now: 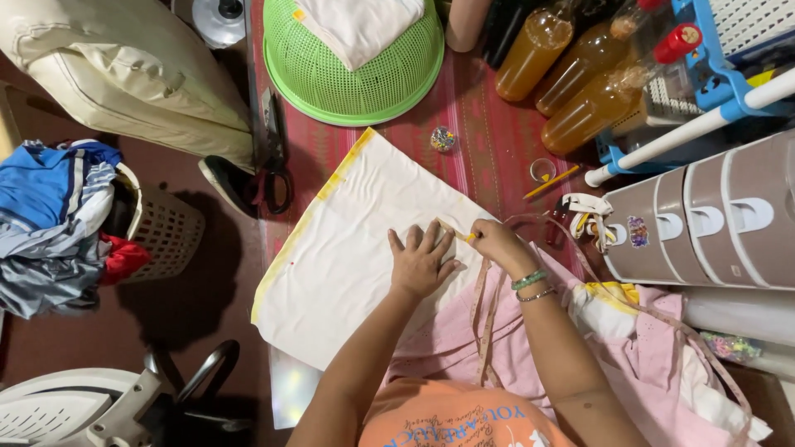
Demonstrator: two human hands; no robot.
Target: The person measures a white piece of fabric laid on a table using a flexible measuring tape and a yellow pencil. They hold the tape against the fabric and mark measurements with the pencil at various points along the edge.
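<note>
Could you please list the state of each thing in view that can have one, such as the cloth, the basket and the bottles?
White cloth: spread flat on the mat.
Left hand: pressed flat on the cloth, fingers spread.
Right hand: pinching a measuring tape and a yellow stick at the cloth's edge.
Green basket: holds folded white cloth.
Bottles: capped, lying on their sides, filled with amber liquid.
Scissors: closed, lying on the mat.
Drawer unit: drawers shut.

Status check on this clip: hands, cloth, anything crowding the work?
Left hand flat on white cloth. Right hand pinching a measuring tape at the cloth's edge. Scissors and green basket nearby, clear of hands.
</note>
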